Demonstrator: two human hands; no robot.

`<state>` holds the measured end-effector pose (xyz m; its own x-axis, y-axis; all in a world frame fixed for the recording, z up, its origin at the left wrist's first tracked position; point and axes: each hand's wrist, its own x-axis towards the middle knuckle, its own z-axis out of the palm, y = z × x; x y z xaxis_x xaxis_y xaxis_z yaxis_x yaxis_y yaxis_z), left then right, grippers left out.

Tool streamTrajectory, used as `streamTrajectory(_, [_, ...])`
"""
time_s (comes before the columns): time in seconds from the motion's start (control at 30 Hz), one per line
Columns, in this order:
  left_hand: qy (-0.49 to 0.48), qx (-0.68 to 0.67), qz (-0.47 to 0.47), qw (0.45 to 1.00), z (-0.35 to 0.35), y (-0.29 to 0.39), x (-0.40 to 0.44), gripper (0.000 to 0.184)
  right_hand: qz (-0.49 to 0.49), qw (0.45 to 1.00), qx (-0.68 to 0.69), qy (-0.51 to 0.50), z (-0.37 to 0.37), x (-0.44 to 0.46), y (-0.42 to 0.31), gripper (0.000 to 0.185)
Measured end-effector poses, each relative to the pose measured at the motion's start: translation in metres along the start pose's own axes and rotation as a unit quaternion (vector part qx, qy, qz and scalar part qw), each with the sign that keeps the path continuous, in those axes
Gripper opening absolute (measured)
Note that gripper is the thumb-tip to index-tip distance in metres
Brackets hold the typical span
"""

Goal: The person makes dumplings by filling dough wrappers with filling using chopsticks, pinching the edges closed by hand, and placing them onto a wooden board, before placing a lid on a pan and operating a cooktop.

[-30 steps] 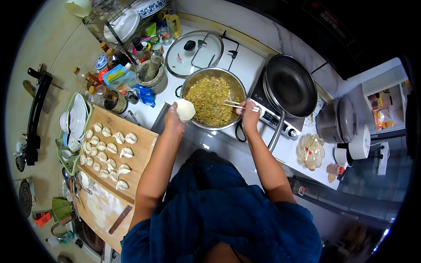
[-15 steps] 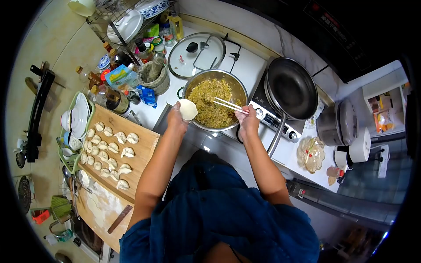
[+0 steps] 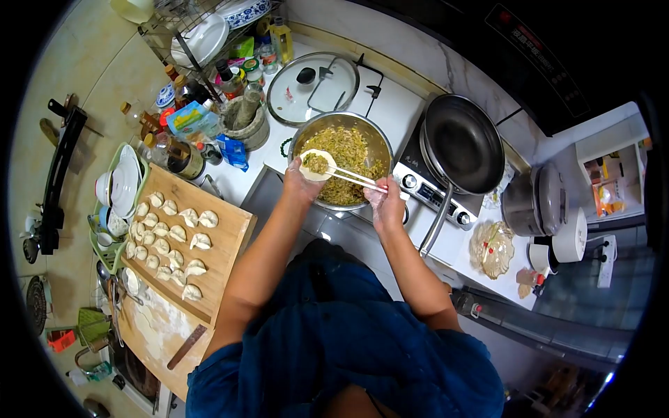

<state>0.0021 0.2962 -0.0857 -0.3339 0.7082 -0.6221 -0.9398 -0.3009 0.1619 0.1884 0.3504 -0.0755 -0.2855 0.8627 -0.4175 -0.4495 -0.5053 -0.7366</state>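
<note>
Head-view dumpling wrapper [image 3: 313, 175]: probably soft, tearable; my left hand [image 3: 300, 187] holds its eight-o'clock edge.
Chopsticks [image 3: 352, 176]: my right hand [image 3: 385, 205] grips their four-o'clock ends.

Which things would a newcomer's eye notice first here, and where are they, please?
Probably the metal bowl of chopped filling near the centre; at its edge the left hand holds a dough wrapper topped with filling, and the right hand holds chopsticks to it. Next, the dumplings on the wooden board at left, then the black frying pan at right.
</note>
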Motion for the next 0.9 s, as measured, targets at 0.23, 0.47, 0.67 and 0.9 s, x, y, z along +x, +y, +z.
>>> streamTrajectory(0.23, [-0.004, -0.005, 0.012, 1.0, -0.004, 0.007, 0.005, 0.048, -0.106, 0.983, -0.139, -0.052, -0.003, -0.019, -0.031, 0.039])
streamTrajectory(0.47, [0.001, 0.017, 0.012, 1.0, -0.004, 0.009, 0.009, 0.046, -0.128, 0.987, -0.086, -0.039, 0.012, -0.023, -0.036, 0.043])
streamTrajectory(0.67, [0.006, 0.038, 0.014, 0.999, -0.004, 0.01, 0.006, 0.046, -0.133, 0.981, -0.135, -0.048, 0.01, -0.02, -0.036, 0.044])
streamTrajectory(0.9, [0.003, 0.049, -0.001, 0.999, -0.004, 0.007, 0.004, 0.043, -0.114, 0.986, -0.105, -0.056, 0.024, -0.021, -0.038, 0.046])
